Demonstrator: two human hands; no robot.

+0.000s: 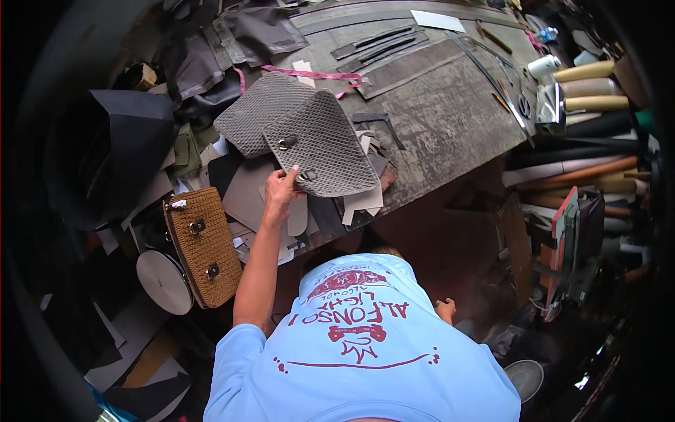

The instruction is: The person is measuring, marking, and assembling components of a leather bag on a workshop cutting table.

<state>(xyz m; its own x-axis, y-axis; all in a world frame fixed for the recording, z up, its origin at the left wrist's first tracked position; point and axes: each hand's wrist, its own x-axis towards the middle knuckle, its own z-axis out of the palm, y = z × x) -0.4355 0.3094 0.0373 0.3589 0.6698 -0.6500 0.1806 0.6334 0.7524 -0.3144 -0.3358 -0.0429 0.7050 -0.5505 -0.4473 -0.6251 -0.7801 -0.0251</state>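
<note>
My left hand (280,188) pinches the near left edge of a grey woven bag piece (330,141), thumb on top beside one of its metal clasps. This piece is folded over, its far part lying flat and its near part raised at a tilt. Two dark metal clasps (287,143) sit on the near part. Low beside my shirt, my right hand (445,309) is partly hidden, and how its fingers lie cannot be made out. To the left of my left forearm stands a brown woven bag (204,246) with two metal clasps.
Under the grey piece, paper and leather scraps (264,193) overhang the worn wooden table (443,105). Farther back lie a pink tape measure (316,74), dark strips (380,42), a long ruler (474,60) and scissors (524,105). Material rolls (594,103) are stacked at right; a round disc (164,283) is at left.
</note>
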